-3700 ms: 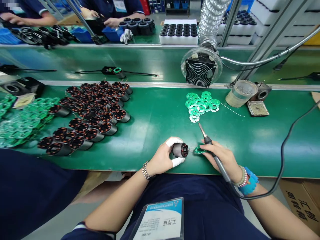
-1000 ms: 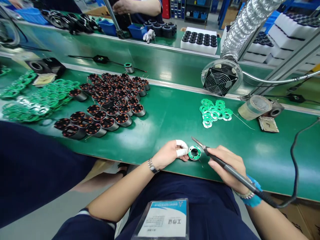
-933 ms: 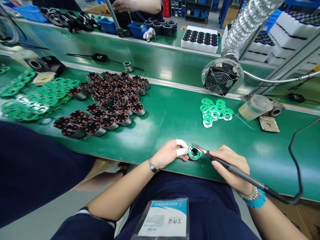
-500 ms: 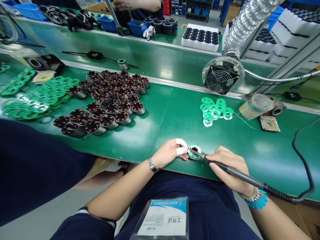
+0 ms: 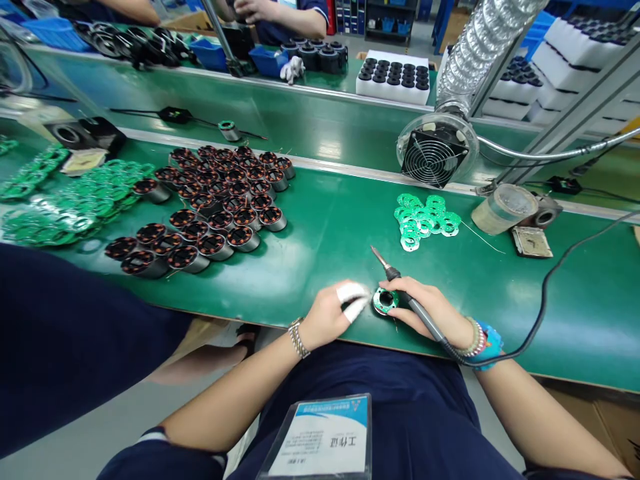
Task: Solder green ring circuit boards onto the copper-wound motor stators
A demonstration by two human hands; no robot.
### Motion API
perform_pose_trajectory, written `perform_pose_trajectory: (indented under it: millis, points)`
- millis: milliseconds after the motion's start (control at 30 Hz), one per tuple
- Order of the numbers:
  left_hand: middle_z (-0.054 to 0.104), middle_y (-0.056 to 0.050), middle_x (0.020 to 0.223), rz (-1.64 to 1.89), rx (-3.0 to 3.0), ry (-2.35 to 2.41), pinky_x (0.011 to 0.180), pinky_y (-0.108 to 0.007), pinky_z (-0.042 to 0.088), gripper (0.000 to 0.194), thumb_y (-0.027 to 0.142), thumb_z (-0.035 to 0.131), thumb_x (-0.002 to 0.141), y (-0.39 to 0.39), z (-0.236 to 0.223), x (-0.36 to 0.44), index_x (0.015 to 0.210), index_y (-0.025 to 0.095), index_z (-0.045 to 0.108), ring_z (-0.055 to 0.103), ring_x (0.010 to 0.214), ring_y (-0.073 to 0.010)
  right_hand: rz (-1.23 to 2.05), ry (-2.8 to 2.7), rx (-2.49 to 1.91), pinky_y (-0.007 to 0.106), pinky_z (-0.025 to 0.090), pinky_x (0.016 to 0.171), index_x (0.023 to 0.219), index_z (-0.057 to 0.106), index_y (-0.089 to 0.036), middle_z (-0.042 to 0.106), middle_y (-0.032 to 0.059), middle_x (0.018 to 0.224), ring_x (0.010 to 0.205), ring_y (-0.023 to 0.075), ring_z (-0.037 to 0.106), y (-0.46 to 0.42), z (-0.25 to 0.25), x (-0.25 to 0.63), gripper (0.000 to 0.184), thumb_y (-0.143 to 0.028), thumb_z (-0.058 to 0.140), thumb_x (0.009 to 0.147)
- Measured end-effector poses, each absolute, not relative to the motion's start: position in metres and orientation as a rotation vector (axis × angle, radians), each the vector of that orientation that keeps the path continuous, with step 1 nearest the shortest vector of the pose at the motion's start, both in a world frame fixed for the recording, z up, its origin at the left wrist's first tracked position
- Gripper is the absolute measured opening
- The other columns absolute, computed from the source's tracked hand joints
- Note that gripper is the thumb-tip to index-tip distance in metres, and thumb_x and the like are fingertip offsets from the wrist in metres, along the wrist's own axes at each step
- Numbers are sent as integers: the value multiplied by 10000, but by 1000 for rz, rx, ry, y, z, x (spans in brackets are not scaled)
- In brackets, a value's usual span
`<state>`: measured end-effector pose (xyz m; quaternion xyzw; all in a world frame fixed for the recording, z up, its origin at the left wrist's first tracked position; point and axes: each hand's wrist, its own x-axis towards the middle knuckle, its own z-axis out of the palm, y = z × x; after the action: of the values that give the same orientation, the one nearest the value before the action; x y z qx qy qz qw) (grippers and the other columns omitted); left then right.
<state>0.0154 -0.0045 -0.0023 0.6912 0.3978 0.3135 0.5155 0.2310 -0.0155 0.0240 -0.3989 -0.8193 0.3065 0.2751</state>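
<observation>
My right hand [image 5: 435,308] is closed round the dark handle of a soldering iron [image 5: 419,313], whose metal tip points up and left, away from the work. Its thumb and fingers also rest at the sides of a motor stator with a green ring-shaped circuit board [image 5: 386,301] on top, standing near the table's front edge. Just left of the stator is my left hand [image 5: 333,310], slightly blurred, with white covers on two fingers. Those fingertips come together in a pinch beside the board; whatever is between them is too small to make out.
Many copper-wound stators [image 5: 215,245] stand at left, beside piled green ring boards [image 5: 75,207]. A smaller board pile [image 5: 425,217], fan [image 5: 433,159], jar [image 5: 503,209] and soldering stand [image 5: 533,240] are at right. The iron's cable [image 5: 543,300] crosses my right wrist. Another person's arm [image 5: 295,20] shows behind.
The iron's tip has come off the board and swung up and left. My right hand has moved in to the stator, and my left hand has drawn slightly away from it.
</observation>
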Motion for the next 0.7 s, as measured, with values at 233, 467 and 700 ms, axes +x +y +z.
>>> perform_pose_trajectory:
  millis: [233, 467, 700]
  points:
    - [663, -79, 831, 646, 2351, 800, 722, -280, 486, 173, 282, 498, 860, -11, -5, 18, 878, 178, 636, 601, 753, -161, 703, -2061, -1242, 317, 515, 801, 1175, 482, -220, 609, 71, 1052, 909, 189, 612, -37, 16, 229, 369, -241, 603, 827]
    - [662, -26, 704, 762, 1319, 1026, 648, -264, 502, 114, 246, 678, 699, -9, 5, 38, 746, 148, 645, 608, 647, -138, 378, -1956, -1305, 359, 513, 744, 1166, 466, -195, 597, 96, 968, 836, 216, 585, -61, 9, 216, 380, -248, 618, 821]
    - [603, 9, 586, 681, 995, 979, 569, -224, 458, 199, 252, 758, 587, -5, 9, 46, 654, 115, 629, 538, 532, -87, 458, -1971, -1155, 386, 479, 840, 1108, 510, -251, 594, 64, 1006, 971, 218, 543, -46, 21, 213, 277, -123, 509, 862]
